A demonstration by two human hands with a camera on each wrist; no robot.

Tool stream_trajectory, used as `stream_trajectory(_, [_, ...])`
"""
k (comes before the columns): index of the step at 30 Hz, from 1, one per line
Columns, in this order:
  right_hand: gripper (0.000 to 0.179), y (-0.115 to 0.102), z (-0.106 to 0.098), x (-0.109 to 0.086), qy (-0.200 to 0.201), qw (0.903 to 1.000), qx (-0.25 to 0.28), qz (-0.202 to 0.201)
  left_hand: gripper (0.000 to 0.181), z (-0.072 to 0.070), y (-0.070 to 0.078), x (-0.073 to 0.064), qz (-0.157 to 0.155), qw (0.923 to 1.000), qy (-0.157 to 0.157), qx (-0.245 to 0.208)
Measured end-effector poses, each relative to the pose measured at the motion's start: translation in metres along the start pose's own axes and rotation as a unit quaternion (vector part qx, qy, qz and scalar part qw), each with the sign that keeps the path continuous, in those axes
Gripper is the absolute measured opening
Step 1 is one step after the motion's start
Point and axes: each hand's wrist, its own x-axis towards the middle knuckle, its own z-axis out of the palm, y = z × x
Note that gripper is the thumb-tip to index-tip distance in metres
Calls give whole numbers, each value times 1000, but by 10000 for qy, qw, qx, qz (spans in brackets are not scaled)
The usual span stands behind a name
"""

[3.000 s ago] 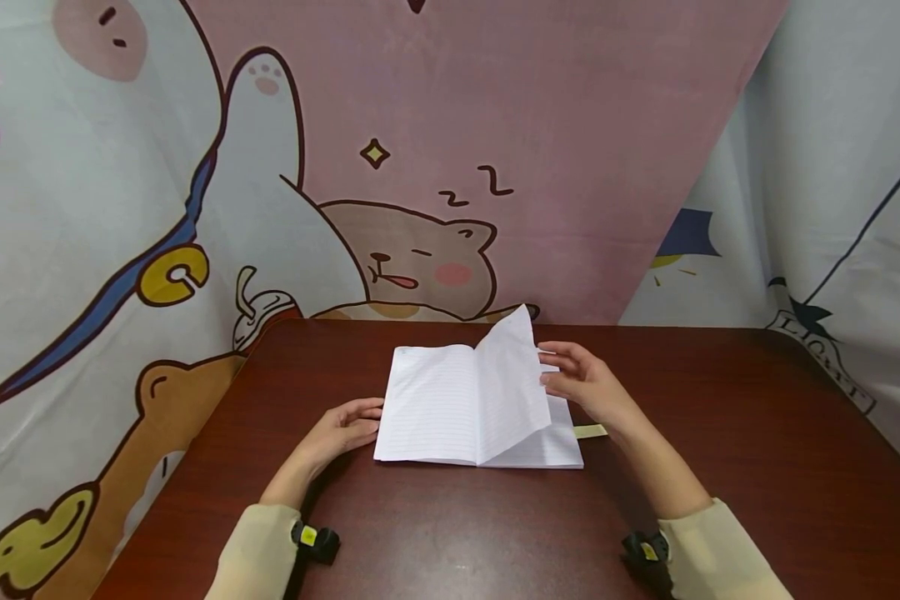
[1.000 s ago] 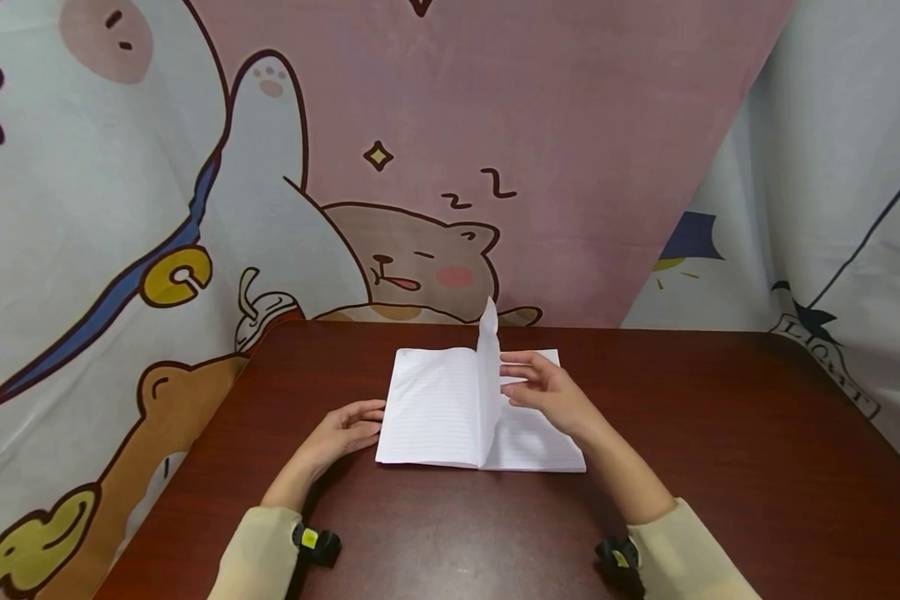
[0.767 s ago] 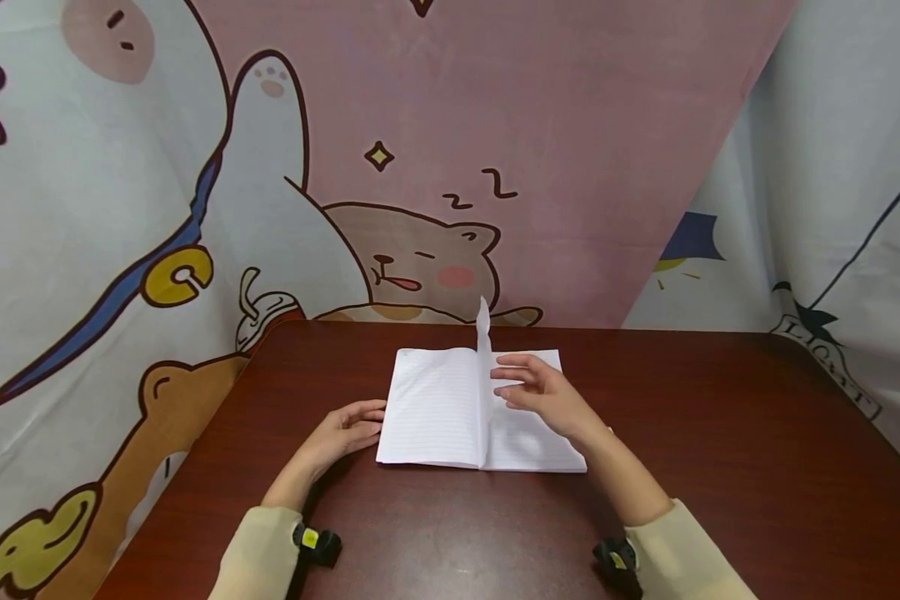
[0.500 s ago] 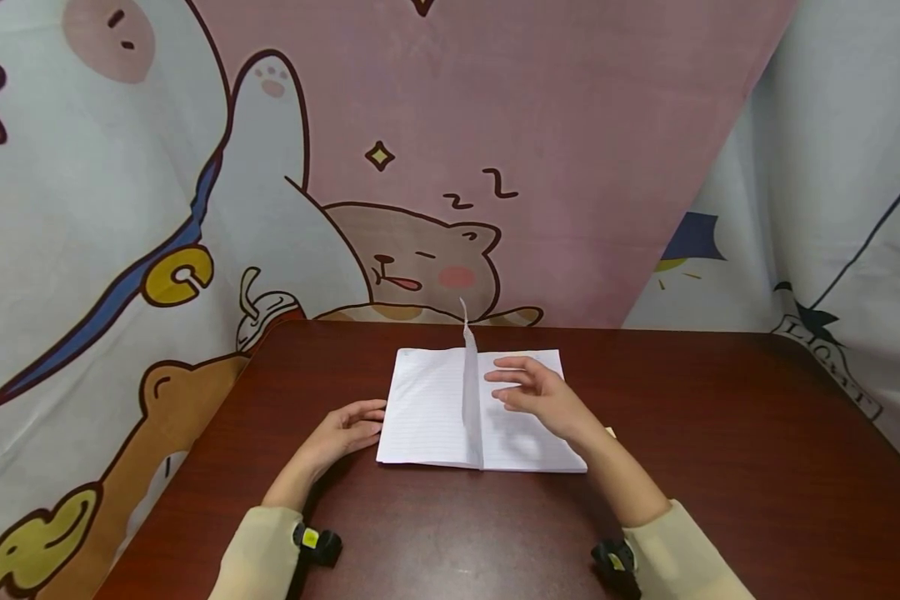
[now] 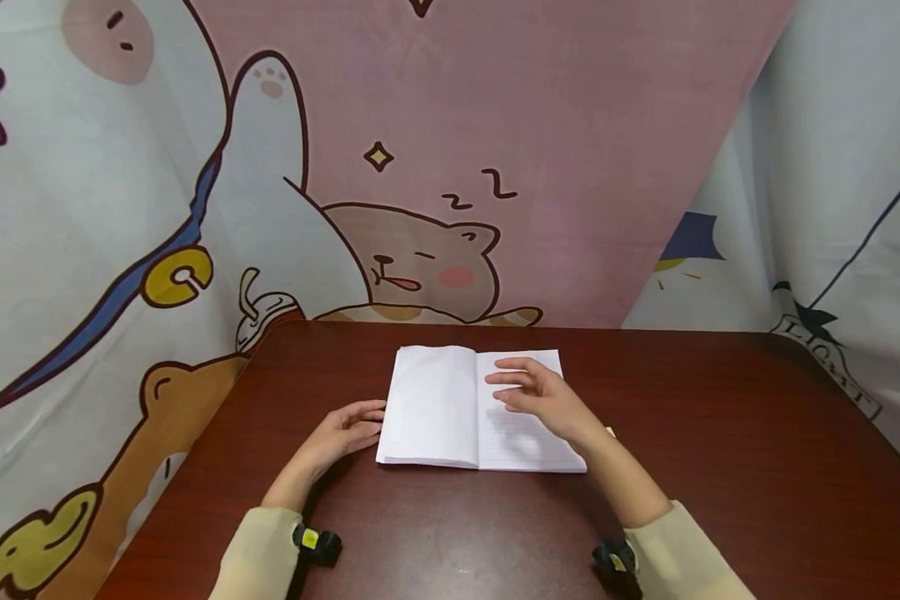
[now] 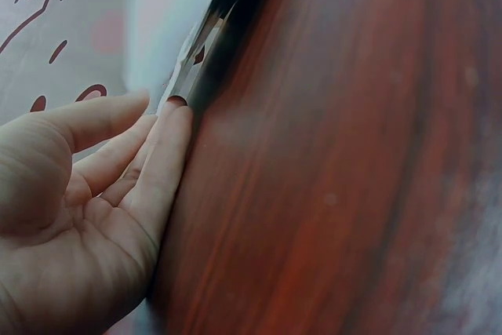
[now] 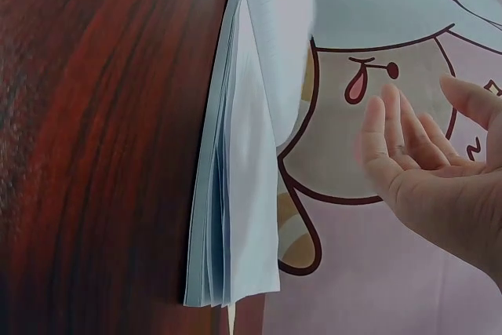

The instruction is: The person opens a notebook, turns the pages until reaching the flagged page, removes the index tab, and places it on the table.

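Observation:
An open notebook with white, faintly lined pages lies on the table in front of me. At its left edge my left hand rests with fingers extended; in the left wrist view the fingertips touch the edge of the notebook. Over the right-hand page hovers my right hand, its fingers loosely bent and apart from the paper. The right wrist view shows that hand holding nothing, with the stacked page edges beside it. A small pale tab pokes out near the right wrist.
The dark reddish-brown table surrounds the notebook. Behind it hangs a cartoon-printed cloth in pink and white, meeting the table's back edge. Black devices are strapped at both sleeves.
The right hand moved left with a lifted page, then came away from it. The page swung past upright and now lies flat on the left side. The left hand stayed put.

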Motion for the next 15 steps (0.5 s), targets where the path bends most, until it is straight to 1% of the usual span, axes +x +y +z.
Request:
stream_trajectory(6, [47, 0, -2, 0, 14, 10000, -26, -23, 51, 1, 0, 0, -19, 10000, 37, -9])
stream_trajectory(12, [47, 0, -7, -1, -5, 9999, -80, -141, 52, 1, 0, -1, -7, 10000, 10, 6])
stream_trajectory(15, [47, -1, -10, -2, 31, 9999, -77, -115, 51, 1, 0, -1, -22, 10000, 23, 50])
